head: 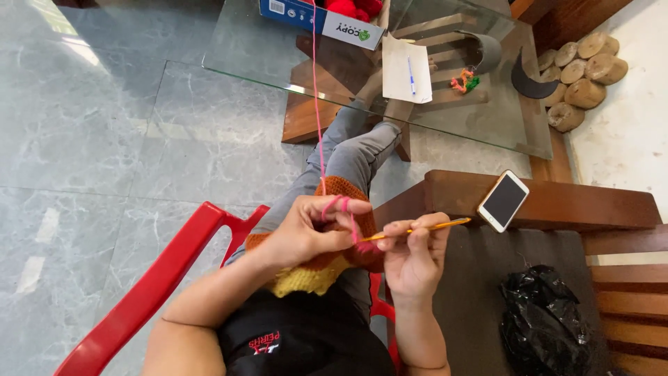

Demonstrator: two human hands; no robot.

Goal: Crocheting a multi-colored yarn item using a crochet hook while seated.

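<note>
My left hand [313, 226] holds a crocheted piece [327, 268] in orange, red and yellow on my lap. Pink yarn [318, 104] is looped over its index finger and runs up to red yarn balls [355, 8] in a blue box [316, 17] on the glass table. My right hand [414, 254] grips a yellow-orange crochet hook [424, 228], its tip at the edge of the piece next to my left thumb. Both hands almost touch over my grey-trousered legs.
I sit on a red plastic chair [167, 268]. A glass table [236, 52] ahead carries a paper with a blue pen [407, 69] and yarn scraps [464, 81]. A white phone [503, 200] lies on a wooden bench arm; a black plastic bag [543, 317] sits on the seat. Log slices [581, 76] lie far right.
</note>
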